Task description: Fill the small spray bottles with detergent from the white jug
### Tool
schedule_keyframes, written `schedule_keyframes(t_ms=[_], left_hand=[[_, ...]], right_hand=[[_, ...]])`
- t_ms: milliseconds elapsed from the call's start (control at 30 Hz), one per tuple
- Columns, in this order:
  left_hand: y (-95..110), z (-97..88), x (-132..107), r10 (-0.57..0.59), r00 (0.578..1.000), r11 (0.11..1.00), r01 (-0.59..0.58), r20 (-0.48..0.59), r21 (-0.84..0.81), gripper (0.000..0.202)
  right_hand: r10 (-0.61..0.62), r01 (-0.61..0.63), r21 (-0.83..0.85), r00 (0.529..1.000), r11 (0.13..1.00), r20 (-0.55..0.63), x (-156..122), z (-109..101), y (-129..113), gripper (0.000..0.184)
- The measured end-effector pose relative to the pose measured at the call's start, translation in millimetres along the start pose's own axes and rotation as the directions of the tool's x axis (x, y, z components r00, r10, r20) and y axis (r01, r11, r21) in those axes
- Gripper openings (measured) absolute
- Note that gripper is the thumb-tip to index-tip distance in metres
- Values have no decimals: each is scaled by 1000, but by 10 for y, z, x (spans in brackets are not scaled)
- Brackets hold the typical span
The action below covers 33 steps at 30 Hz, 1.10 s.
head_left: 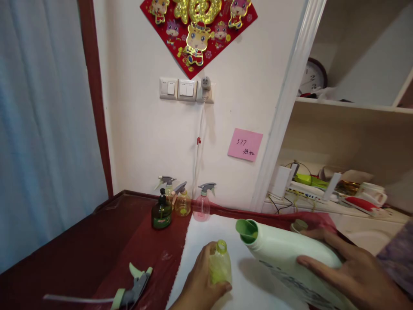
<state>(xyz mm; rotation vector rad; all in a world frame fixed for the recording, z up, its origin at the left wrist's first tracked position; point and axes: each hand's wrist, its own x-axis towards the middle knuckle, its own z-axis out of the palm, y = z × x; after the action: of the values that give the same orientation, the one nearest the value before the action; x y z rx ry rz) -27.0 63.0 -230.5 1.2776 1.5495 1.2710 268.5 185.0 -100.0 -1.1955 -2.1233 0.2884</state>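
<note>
My left hand (201, 280) is wrapped round a small yellow-green bottle (220, 263) that stands open-necked on a white cloth (206, 232). My right hand (350, 269) grips a large white detergent jug (290, 258), tilted with its green spout (248, 230) pointing left, just right of and above the small bottle's neck. A green-and-grey spray head (130, 290) with its tube lies on the dark red table (80, 245) at the lower left.
Three small spray bottles (182, 200) and a dark green pump bottle (161, 212) stand against the wall. A green cap (298, 224) lies behind the jug. Shelves at the right hold a clock (312, 77), cables and clutter. A curtain hangs at the left.
</note>
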Motion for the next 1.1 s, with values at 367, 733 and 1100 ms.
schedule_keyframes(t_ms=[367,733,1100], left_hand=[[70,-1,-43,32,999,998,-30,-20,56,84],[4,14,-31,48,999,998,-47,-22,38,85],[-29,35,-39,49,998,998,-47,-37,41,84]], right_hand=[[-252,271,-235,962,934,106,-75,64,41,49],[-535,506,-372,844,778,29,-8,43,-37,46],[-706,637,-472,707,609,43,80,-4,-256,44]])
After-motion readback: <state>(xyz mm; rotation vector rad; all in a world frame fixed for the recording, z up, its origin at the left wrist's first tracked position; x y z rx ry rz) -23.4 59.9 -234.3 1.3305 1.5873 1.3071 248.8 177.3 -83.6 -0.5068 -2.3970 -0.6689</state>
